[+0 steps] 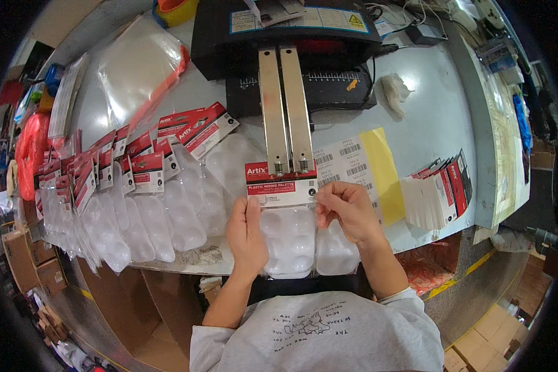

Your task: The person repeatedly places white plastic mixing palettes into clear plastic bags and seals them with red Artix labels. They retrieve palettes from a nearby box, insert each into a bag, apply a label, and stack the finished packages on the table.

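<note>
A white plastic mixing palette [287, 239] in a clear bag hangs beneath a folded red and white header card [278, 197] in front of me. My left hand [247, 239] is closed on the lower left of the card, thumb on top. My right hand [348, 211] pinches the card's right edge with bent fingers. The card's upper edge lies under the tips of two parallel metal arms [285, 111], which reach toward me from a black bench machine [285, 43]. Another white palette [336, 249] lies partly under my right wrist.
Bagged palettes with red cards [136, 211] lie in overlapping rows at left. Clear bags [139, 68] are stacked behind them. At right are a yellow-edged label sheet [383, 177], a stack of folded cards [439, 192] and a crumpled white piece [395, 93]. The bench has a raised right side [493, 142].
</note>
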Demonstrator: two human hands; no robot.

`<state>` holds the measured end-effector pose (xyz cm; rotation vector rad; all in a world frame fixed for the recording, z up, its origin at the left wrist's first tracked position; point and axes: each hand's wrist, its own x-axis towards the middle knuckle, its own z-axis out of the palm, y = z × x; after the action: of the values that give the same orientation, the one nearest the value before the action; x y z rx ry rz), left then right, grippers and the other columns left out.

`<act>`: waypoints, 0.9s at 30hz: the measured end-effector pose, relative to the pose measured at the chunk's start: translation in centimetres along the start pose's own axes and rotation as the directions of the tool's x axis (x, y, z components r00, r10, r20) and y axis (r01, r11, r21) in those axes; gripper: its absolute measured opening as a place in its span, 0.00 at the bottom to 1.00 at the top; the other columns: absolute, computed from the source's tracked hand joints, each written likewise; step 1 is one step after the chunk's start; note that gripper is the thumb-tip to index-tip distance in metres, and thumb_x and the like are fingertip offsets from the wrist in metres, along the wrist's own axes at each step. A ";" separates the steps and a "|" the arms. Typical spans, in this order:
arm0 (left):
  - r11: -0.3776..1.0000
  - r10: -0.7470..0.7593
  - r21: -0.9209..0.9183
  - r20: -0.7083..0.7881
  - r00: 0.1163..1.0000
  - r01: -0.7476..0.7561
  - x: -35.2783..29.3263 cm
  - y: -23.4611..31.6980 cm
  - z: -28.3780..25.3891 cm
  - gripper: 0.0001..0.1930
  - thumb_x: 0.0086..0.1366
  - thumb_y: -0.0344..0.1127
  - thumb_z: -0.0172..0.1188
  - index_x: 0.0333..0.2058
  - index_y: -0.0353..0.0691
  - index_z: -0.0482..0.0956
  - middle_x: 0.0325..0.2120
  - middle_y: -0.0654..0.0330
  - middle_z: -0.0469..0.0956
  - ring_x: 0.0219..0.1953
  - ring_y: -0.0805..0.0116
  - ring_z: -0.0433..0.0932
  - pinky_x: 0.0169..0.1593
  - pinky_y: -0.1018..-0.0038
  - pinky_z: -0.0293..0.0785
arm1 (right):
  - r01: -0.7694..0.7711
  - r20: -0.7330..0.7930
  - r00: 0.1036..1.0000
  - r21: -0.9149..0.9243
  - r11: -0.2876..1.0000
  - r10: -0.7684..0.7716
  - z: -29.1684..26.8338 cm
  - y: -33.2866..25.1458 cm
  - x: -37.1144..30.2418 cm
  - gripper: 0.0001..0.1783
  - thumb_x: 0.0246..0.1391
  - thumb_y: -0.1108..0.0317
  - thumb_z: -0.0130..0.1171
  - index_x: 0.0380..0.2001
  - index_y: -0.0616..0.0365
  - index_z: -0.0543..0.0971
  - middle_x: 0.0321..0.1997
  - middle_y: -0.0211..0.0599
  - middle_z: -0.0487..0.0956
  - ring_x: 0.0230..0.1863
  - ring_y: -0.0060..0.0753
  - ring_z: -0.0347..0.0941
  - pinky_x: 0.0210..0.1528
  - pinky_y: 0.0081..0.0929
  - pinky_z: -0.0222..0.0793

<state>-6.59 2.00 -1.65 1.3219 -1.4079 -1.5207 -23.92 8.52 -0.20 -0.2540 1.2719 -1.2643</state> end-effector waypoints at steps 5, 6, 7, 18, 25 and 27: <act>0.999 0.013 0.031 -0.033 0.999 -0.012 0.8 -1.2 0.3 0.14 0.69 0.36 0.44 0.26 0.35 0.67 0.20 0.65 0.65 0.26 0.79 0.60 0.32 0.80 0.61 | 0.016 -0.032 0.999 -0.036 0.999 -0.018 -0.6 1.0 0.8 0.08 0.54 0.70 0.55 0.26 0.63 0.76 0.22 0.33 0.76 0.19 0.23 0.72 0.21 0.19 0.69; 0.999 -0.018 0.033 -0.040 0.999 0.019 0.8 -1.2 0.4 0.14 0.69 0.36 0.44 0.26 0.35 0.67 0.20 0.66 0.65 0.26 0.79 0.60 0.32 0.80 0.61 | 0.023 -0.019 1.000 -0.034 0.999 -0.024 -0.6 1.1 0.8 0.08 0.53 0.69 0.56 0.26 0.63 0.76 0.21 0.32 0.75 0.17 0.23 0.71 0.20 0.18 0.68; 0.999 -0.016 0.039 -0.048 0.999 0.018 0.9 -1.1 0.4 0.14 0.69 0.36 0.44 0.26 0.35 0.67 0.20 0.65 0.65 0.26 0.79 0.60 0.32 0.80 0.61 | 0.042 -0.038 0.998 -0.030 0.999 -0.043 -0.6 1.0 1.0 0.07 0.53 0.70 0.56 0.26 0.63 0.76 0.21 0.32 0.75 0.18 0.23 0.71 0.20 0.18 0.68; 0.996 0.055 0.076 -0.060 0.997 -0.051 3.6 -1.4 1.5 0.15 0.68 0.38 0.45 0.24 0.36 0.65 0.18 0.64 0.64 0.24 0.76 0.60 0.30 0.79 0.59 | 0.165 -0.029 0.985 -0.062 0.984 -0.167 -1.0 0.3 3.4 0.09 0.55 0.69 0.54 0.30 0.66 0.76 0.24 0.36 0.77 0.22 0.24 0.74 0.24 0.20 0.73; 0.978 0.001 0.206 0.064 0.998 -0.014 1.4 0.2 -1.7 0.13 0.67 0.38 0.46 0.27 0.35 0.69 0.22 0.63 0.68 0.27 0.76 0.64 0.33 0.77 0.62 | 0.274 -0.203 0.858 -0.597 0.754 -0.472 -3.1 -2.4 -1.1 0.10 0.55 0.70 0.53 0.40 0.61 0.77 0.30 0.31 0.79 0.32 0.21 0.76 0.37 0.18 0.69; 0.903 0.028 0.418 0.163 0.986 -0.095 -0.8 2.3 -5.6 0.12 0.66 0.37 0.47 0.30 0.35 0.72 0.23 0.62 0.70 0.28 0.75 0.67 0.35 0.77 0.64 | 0.175 -0.358 0.572 -0.825 0.536 -0.738 -7.0 -5.4 -4.0 0.22 0.49 0.73 0.57 0.49 0.61 0.72 0.48 0.40 0.75 0.48 0.29 0.71 0.50 0.24 0.67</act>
<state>-1.44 0.71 1.31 1.4137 -1.9461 -1.3404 -31.66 13.05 3.49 -0.8481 2.5130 -1.3101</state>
